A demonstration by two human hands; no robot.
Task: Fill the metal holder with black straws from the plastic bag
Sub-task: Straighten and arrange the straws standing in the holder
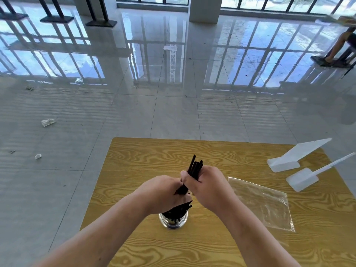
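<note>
Got left hand and right hand both curled tight round a bunch of straws, tips poking up past the fingers. Spotted just below the fingers: holder, stuffed with more. Can see bag flat, well right of the fingers.

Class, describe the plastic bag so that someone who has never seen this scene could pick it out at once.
Start at the wood-grain table. On its right half, just right of the right hand that grips black straws, the plastic bag lies flat. It is clear and looks empty, unlike the two white plastic stands beyond it, which are white and stick up.
</note>
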